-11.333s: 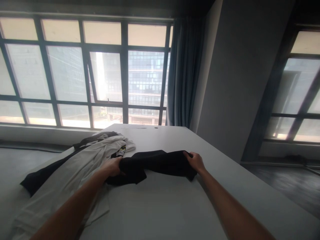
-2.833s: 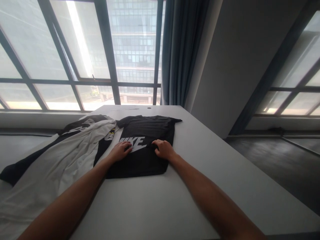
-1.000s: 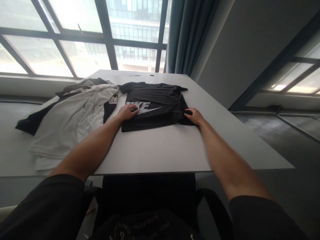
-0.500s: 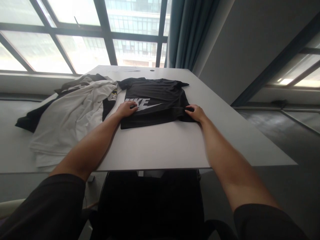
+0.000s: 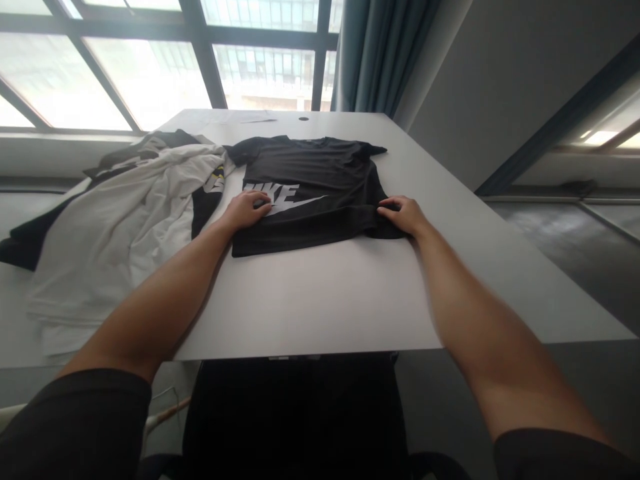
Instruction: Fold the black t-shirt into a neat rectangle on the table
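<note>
A black T-shirt [image 5: 310, 167] with white lettering and a swoosh lies front up on the white table, its neck at the far end and its hem towards me. My left hand [image 5: 247, 210] is at the shirt's left edge, beside the lettering, fingers bent and closed on the cloth. At the right side, my right hand [image 5: 404, 215] pinches the shirt's edge near the hem. Some folds run across the cloth beside that hand. How much fabric each hand grips is hidden.
A heap of loose clothes, with a white garment [image 5: 125, 227] on top of dark ones, lies left of the shirt. The white table [image 5: 320, 300] has its near edge before my lap. Beyond stand windows [image 5: 145, 73] and a blue curtain [image 5: 367, 60].
The view has tipped down and come closer. My right hand has shifted slightly outward to the right with the shirt's edge; the left hand stays at the left edge.
</note>
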Available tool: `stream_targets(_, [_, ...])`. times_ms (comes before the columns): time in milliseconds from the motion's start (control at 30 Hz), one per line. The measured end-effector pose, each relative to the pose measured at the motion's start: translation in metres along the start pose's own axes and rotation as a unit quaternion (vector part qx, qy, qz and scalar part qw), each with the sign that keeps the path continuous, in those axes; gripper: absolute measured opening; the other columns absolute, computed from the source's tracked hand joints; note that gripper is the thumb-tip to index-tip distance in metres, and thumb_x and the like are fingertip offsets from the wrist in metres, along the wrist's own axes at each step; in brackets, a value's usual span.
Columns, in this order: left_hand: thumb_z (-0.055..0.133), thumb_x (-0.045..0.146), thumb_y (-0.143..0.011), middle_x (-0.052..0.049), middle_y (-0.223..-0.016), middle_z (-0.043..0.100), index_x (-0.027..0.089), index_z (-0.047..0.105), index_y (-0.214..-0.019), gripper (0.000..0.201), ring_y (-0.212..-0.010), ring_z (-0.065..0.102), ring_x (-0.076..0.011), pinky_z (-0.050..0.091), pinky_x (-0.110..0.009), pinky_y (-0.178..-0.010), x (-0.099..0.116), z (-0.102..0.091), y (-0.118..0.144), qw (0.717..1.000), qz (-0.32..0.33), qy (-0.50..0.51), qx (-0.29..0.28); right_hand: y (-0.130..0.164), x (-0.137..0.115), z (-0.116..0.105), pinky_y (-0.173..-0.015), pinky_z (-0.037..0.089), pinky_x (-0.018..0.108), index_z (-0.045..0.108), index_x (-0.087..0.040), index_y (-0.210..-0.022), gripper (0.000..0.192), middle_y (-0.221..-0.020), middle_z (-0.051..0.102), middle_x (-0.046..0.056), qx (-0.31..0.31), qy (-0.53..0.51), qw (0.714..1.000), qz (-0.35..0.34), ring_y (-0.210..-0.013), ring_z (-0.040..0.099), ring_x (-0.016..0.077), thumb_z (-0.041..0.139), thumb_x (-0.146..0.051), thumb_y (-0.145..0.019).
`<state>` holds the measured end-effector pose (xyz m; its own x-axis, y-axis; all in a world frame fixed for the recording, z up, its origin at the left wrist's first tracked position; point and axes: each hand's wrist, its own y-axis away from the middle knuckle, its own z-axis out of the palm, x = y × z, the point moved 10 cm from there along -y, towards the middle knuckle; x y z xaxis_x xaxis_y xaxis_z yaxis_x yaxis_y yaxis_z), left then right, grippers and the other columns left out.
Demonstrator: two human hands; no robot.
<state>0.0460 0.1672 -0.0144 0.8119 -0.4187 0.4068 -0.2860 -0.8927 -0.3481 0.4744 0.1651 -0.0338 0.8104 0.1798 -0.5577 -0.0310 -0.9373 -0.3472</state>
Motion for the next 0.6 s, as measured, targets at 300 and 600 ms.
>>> stream_targets(300, [0.058,0.043,-0.084,-0.002,-0.124,0.067,0.024,0.072,-0.11,0.035,-0.117,0.058,-0.0237,0.04,-0.037,-0.107,-0.001,0.005,-0.003,1.0,0.004,-0.005,-0.011,-0.001,0.004,-0.001,-0.101,0.047,0.046,0.073,-0.017,-0.097,0.029,-0.109,0.067,0.009,0.002,-0.023,1.0,-0.017,-0.105,0.062,0.0262,0.074,-0.038,-0.077])
stream_targets(600, [0.057,0.046,-0.085,-0.001,-0.127,0.062,0.024,0.069,-0.116,0.039,-0.121,0.053,-0.027,0.035,-0.043,-0.11,-0.023,0.019,-0.01,1.0,0.007,0.01,-0.018,0.0,0.003,-0.003,-0.103,0.046,0.05,0.074,-0.019,-0.097,0.027,-0.107,0.068,0.008,-0.001,-0.022,0.999,-0.045,-0.106,0.062,0.0277,0.071,-0.039,-0.08])
